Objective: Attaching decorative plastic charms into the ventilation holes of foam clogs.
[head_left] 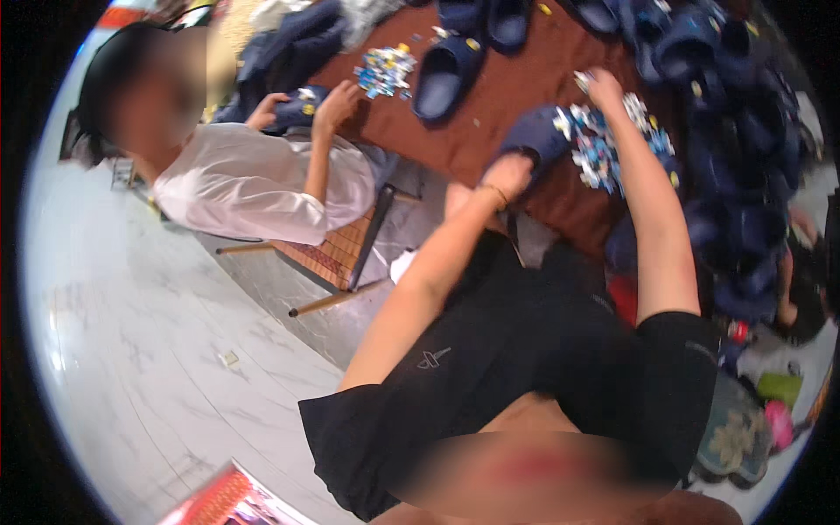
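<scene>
Even indoor light, fairly bright; the pale marble floor (pixel 157 350) shows soft glare at left. Fisheye bending curves the edges into a black rim. Motion softness blurs details; shadows are weak.

A flat red package (pixel 229 502) with pale printing lies on the pale floor at the lower left edge

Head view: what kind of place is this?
Probably a small home workshop for decorating shoes: a brown table, many dark blue clogs, and piles of small colourful charms. A co-worker sits nearby.
</scene>
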Demonstrator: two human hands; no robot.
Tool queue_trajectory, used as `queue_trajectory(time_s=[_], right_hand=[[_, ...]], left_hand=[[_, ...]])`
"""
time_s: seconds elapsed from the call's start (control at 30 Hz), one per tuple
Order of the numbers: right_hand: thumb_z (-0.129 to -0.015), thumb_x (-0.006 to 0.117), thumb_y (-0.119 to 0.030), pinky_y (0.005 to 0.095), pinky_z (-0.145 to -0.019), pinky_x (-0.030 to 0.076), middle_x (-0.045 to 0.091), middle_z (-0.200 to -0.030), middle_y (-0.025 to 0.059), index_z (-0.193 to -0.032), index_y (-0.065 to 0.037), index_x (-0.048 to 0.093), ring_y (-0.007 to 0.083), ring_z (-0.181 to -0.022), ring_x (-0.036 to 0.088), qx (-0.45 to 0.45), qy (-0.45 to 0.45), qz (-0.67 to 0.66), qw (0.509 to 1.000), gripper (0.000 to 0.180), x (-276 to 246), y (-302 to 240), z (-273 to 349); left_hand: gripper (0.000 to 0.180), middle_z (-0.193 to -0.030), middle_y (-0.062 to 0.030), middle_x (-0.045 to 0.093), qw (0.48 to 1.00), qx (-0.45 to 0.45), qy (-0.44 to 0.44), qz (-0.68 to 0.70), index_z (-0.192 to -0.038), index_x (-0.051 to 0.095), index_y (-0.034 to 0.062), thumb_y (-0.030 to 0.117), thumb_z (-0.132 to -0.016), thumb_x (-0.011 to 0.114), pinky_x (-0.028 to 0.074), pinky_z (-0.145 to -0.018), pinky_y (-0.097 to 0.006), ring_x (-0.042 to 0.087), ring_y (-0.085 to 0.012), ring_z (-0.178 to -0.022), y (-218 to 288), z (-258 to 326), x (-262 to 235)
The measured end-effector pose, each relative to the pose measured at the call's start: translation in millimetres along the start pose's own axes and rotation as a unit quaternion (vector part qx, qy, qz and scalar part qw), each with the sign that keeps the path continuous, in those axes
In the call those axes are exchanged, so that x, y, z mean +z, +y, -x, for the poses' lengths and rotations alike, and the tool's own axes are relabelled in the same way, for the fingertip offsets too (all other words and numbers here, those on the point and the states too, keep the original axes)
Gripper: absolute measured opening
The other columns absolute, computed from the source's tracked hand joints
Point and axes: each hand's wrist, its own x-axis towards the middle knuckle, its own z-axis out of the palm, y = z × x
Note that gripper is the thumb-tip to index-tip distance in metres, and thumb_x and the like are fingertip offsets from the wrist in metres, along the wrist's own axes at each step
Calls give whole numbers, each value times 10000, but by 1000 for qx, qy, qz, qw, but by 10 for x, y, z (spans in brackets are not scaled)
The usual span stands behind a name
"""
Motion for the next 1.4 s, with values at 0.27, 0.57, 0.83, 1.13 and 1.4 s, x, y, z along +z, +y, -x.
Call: queue_trajectory(time_s=[0.27,0.57,0.83,1.13,1.4], right_hand=[[-712,564,-97,206,-399,397,564,-627,45,-876,-5,572,91,-470,513,77,-306,-284,906,188,-17,-838,560],[-632,575,-173,287,-433,408,562,-558,87,-687,2,611,176,-449,509,70,-358,4,931,187,233,-1151,573],[-661,573,-208,323,-519,442,603,-764,139,-790,8,618,216,-568,548,-29,-537,214,816,255,463,-1295,298],[-773,565,-270,323,-657,434,599,-845,46,-915,-58,607,184,-714,549,47,-579,256,773,259,487,-1323,322],[-749,552,-341,342,-770,435,577,-1050,33,-960,-171,610,194,-939,557,138,-478,271,824,278,164,-1402,536]], left_hand=[[216,-884,-190,526,999,38,24,6,-932,493,26,162,-764,492,401,-771,-409,510,-337,-857,-7,95,-43],[218,-876,-185,526,999,42,29,15,-957,485,36,144,-767,485,399,-776,-405,508,-334,-860,-4,110,-56],[205,-860,-187,524,1000,28,-2,14,-934,489,35,144,-760,492,400,-769,-406,506,-338,-852,8,80,-73],[179,-835,-191,523,999,31,10,17,-877,498,23,142,-744,509,411,-739,-413,510,-346,-823,-5,56,-44],[159,-829,-201,529,998,64,11,-26,-856,501,24,134,-741,491,418,-715,-425,523,-345,-800,5,34,-27]])
